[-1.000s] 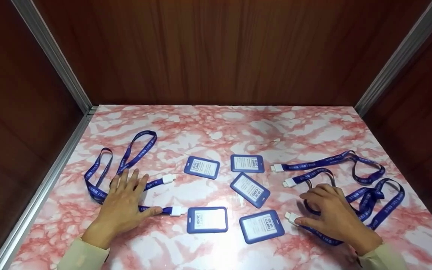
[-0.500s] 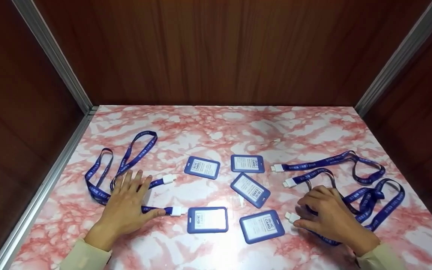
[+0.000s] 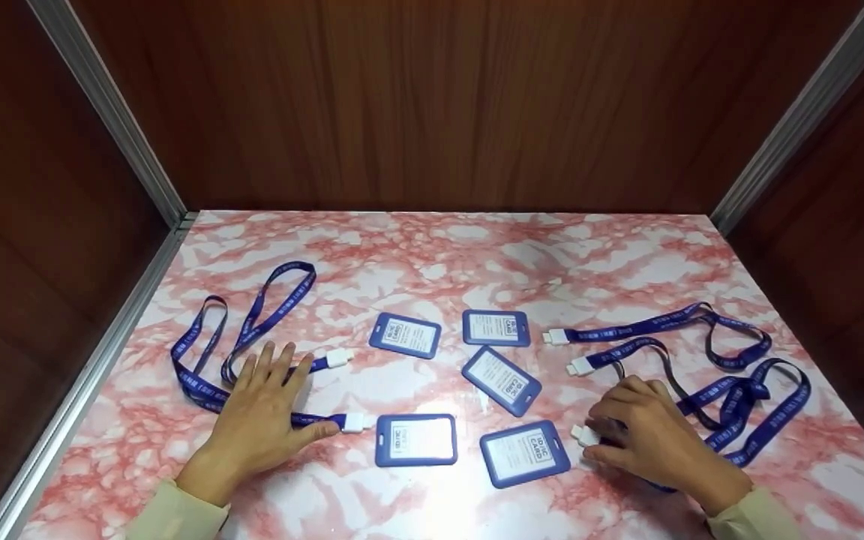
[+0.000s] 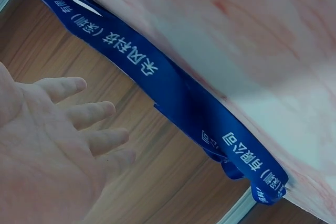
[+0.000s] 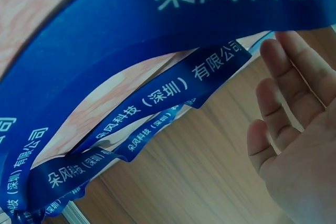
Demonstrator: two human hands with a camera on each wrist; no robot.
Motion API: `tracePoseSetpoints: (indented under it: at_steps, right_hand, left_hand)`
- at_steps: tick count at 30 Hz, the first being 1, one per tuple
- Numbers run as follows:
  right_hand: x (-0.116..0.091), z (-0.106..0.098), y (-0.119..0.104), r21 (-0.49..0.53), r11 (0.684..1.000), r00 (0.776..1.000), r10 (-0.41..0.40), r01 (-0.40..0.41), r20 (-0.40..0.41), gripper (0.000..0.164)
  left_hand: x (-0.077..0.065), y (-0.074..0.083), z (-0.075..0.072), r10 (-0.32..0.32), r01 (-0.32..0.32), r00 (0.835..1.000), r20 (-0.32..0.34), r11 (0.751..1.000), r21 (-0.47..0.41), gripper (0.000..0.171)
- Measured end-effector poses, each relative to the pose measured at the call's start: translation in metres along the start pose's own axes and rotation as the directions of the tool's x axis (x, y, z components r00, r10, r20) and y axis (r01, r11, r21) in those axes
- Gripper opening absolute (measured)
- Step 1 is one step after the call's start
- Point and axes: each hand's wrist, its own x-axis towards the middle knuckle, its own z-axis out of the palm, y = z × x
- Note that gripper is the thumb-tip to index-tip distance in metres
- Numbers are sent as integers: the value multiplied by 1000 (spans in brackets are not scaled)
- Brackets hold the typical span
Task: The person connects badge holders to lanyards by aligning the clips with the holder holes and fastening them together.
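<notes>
My left hand (image 3: 256, 420) is spread palm down over two blue lanyards, one with a white clip (image 3: 355, 422) lying beyond the thumb. In the left wrist view its fingers are straight and apart from the printed blue strap (image 4: 142, 66). Over the front right lanyard is my right hand (image 3: 649, 435), fingers bent loosely, thumb and fingertips beside the lanyard's white clip (image 3: 586, 435). From the right wrist, a fingertip meets the lower edge of the nearest blue strap (image 5: 236, 3); the thumb is out of that view. Nothing is gripped by either hand.
Between the hands lie several blue card holders, such as the front left one (image 3: 416, 440) and the tilted middle one (image 3: 501, 380). Two more lanyards (image 3: 649, 324) curl at the right. Wooden panels (image 3: 432, 105) wall the marbled table (image 3: 432, 255) at the back and sides.
My left hand has slid slightly right over its lanyards. The right hand has shifted a little to the left and its fingers have drawn closer to the front clip. Card holders have stayed put.
</notes>
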Motion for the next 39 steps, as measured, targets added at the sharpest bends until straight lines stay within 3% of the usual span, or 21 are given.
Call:
tracePoseSetpoints:
  at_steps: [12,23,39]
  right_hand:
    - [0,3,-4,6,1000,999,-1,1,47,35]
    - [0,9,-3,-7,998,998,-67,67,-17,32]
    - [0,8,-5,0,999,998,-48,48,28,26]
  left_hand:
    - [1,8,5,37,-37,999,-8,999,10,103]
    - [0,19,7,69,-70,997,-44,998,-2,105]
    - [3,37,12,113,-113,993,-31,994,8,105]
